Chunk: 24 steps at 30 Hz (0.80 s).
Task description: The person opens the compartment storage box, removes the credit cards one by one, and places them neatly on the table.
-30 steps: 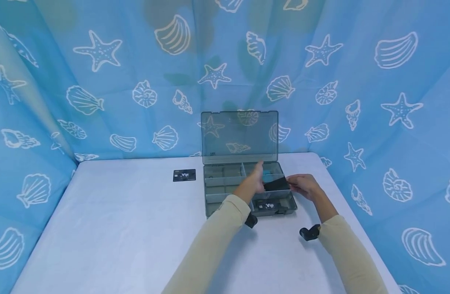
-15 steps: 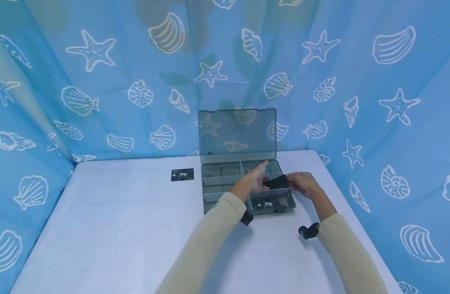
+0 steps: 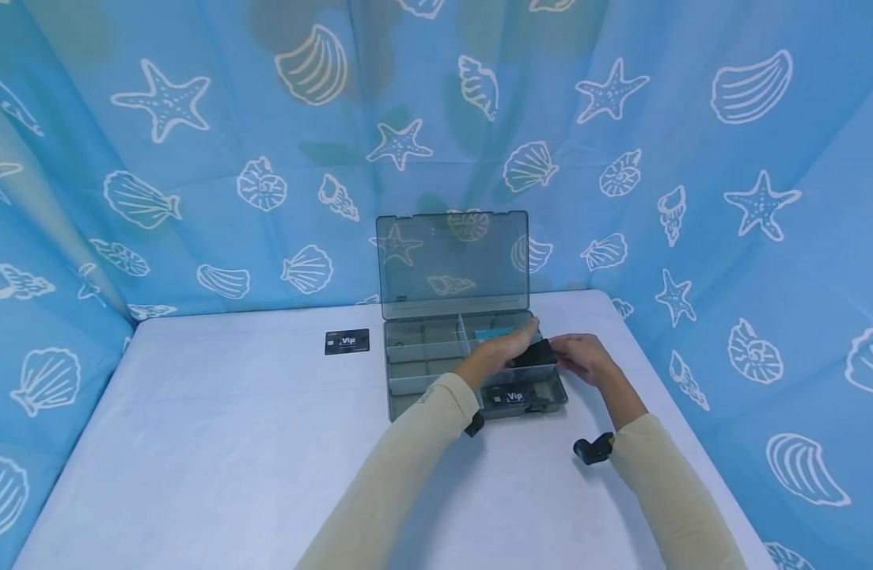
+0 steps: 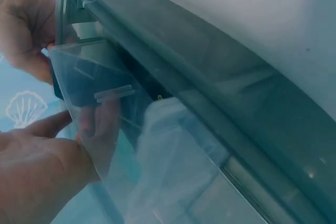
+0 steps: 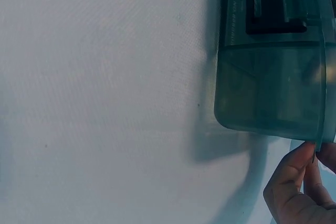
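Observation:
A grey see-through divided box (image 3: 423, 368) stands with its lid raised. My right hand (image 3: 584, 356) is at its right edge and pinches the end of a black flat rectangular piece (image 3: 539, 354) in the middle right compartment. My left hand (image 3: 499, 353) reaches into that compartment, thumb extended; its fingertips (image 4: 100, 119) show through a clear divider (image 4: 184, 145), close to the black piece. Whether they touch it is hard to tell. A teal flat piece (image 3: 489, 333) lies behind the left hand. In the front right compartment sits a black "Vip" card (image 3: 510, 396).
Another black "Vip" card (image 3: 347, 341) lies on the white table (image 3: 215, 443) to the box's left. The raised lid (image 3: 453, 265) stands before a blue shell-print curtain (image 3: 265, 119). A black latch (image 5: 275, 3) is on the box's front.
My left hand has slid right along the black flat piece, its thumb now farther right. More of the teal piece shows. The right hand keeps its pinch. The head view has shifted slightly.

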{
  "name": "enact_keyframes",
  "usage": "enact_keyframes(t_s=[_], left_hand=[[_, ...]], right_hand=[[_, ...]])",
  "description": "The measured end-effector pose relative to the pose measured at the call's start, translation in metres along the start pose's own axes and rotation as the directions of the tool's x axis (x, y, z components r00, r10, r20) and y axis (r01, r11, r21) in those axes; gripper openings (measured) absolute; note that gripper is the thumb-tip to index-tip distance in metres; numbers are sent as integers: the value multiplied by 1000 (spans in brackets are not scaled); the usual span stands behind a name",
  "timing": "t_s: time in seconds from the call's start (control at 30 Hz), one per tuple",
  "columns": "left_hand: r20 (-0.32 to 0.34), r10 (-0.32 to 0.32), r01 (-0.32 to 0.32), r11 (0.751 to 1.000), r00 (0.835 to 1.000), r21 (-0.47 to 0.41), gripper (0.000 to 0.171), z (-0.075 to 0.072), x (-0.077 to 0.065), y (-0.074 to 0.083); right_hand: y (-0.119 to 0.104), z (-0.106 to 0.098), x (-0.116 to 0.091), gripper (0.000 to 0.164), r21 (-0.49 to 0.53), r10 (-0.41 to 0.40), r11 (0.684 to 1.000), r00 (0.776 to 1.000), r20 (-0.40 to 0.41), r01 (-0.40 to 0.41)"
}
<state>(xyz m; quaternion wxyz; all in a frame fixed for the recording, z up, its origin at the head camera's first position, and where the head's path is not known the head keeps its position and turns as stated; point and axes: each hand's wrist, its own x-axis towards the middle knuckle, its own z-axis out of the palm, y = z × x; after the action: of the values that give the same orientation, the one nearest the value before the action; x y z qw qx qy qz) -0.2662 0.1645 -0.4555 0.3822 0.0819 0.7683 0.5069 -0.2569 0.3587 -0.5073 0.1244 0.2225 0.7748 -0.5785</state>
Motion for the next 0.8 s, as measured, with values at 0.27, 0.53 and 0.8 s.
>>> enact_keyframes(t_s=[0.27,0.53,0.8], left_hand=[[-19,-6,7,999,1000,36,76,6,10,0],[6,75,-75,993,997,-90,68,-7,15,-10],[-89,169,-178,978,982,-109,58,-8,9,-15]], right_hand=[[-1,0,-2,42,-2,0,1000,1000,8,0],[-3,2,0,39,0,-24,1000,999,39,24],[-2,-1,-2,41,12,-17,1000,1000,25,17]])
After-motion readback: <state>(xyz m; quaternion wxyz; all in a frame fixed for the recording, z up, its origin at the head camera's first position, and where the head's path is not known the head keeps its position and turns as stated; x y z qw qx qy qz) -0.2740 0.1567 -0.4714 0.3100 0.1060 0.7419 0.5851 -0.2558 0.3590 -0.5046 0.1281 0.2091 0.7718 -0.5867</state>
